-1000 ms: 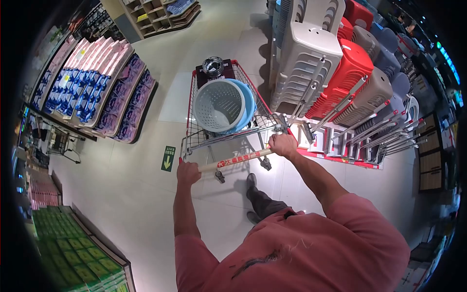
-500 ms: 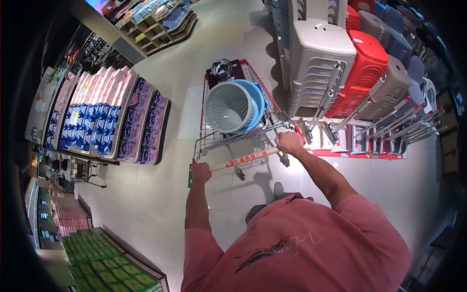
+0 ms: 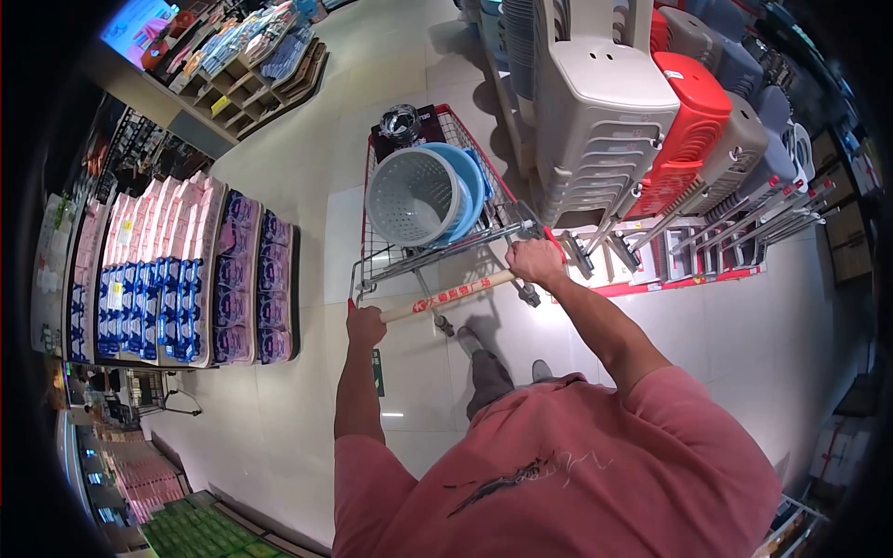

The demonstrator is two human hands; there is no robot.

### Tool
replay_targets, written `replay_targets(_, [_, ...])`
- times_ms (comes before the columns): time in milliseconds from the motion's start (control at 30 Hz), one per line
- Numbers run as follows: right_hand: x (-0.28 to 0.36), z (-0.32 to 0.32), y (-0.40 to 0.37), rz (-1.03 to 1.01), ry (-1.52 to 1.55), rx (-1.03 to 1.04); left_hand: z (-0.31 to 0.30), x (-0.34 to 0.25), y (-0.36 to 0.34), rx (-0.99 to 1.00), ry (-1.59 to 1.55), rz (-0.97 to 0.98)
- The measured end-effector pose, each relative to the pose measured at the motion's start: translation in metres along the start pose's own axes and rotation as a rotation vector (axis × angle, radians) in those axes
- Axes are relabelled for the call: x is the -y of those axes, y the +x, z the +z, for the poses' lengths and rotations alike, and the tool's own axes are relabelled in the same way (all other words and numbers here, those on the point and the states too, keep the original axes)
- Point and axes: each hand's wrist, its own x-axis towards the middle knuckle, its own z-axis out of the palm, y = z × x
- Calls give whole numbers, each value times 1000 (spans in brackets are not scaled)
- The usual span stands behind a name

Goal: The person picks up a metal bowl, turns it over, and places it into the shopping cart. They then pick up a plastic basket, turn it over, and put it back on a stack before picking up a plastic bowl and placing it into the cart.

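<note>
- Since half a second ago the cart [image 3: 381, 259] sits a little further left in the head view, the stand of pink, blue and purple packs [image 3: 186, 279] has slid back past the left hand [image 3: 365, 325], and the green floor sticker [image 3: 378, 372] now lies just behind that hand, beside the forearm.
- Both hands keep their hold on the cart handle [image 3: 448, 298], a pale bar with red print.
- Left hand: fingers curled fully round the near-left end of the bar, by its red end cap.
- Right hand [image 3: 535, 260]: closed over the other end of the bar, knuckles up, arm stretched forward.
- Ahead of the hands, inside the cart, a grey perforated basket [image 3: 409, 197] lies tipped, nested in a blue basin [image 3: 476, 179]; beyond them sits a dark box with a shiny metal bowl [image 3: 402, 123] on top.
- Just right of the right hand stand stacks of grey plastic chairs [image 3: 600, 102] and red chairs [image 3: 690, 112], close beside the cart.
- Below the bar, between the hands, one shoe [image 3: 468, 337] is stepping onto the pale tiled floor [image 3: 298, 186].
</note>
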Motion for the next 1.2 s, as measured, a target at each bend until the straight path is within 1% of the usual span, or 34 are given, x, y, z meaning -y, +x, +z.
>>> replay_targets(67, [8, 1, 19, 18, 11, -40, -11, 5, 26, -10, 5, -23])
replay_targets(200, [18, 10, 59, 128, -44, -100, -22, 26, 81, -23, -2, 24])
replay_targets(267, [20, 23, 90, 176, -38, -82, -17, 41, 109, -28, 3, 37])
replay_targets(300, [21, 22, 99, 186, -39, -92, -19, 46, 122, -35, 5, 48])
replay_targets(400, [27, 19, 126, 243, -31, -35, -22, 57, 153, -71, -20, 69])
replay_targets(500, [30, 19, 155, 252, -17, -15, -21, 69, 184, -65, -4, 82])
replay_targets(667, [40, 3, 190, 308, 20, -2, -25, 87, 235, -120, -8, 144])
replay_targets(700, [41, 9, 203, 323, 44, 21, -23, 92, 244, -99, -3, 137])
replay_targets(800, [43, 7, 228, 331, 37, -38, -40, 96, 270, -85, -10, 147])
replay_targets(867, [41, 7, 245, 315, 27, -89, -52, 97, 287, -118, 39, 178])
replay_targets(967, [39, 11, 280, 308, 12, -84, -61, 103, 315, -144, 92, 205])
replay_targets(1067, [41, 1, 312, 327, 19, -93, -62, 111, 351, -145, 25, 175])
replay_targets(1200, [37, 1, 359, 338, 46, -61, -73, 114, 393, -108, 39, 126])
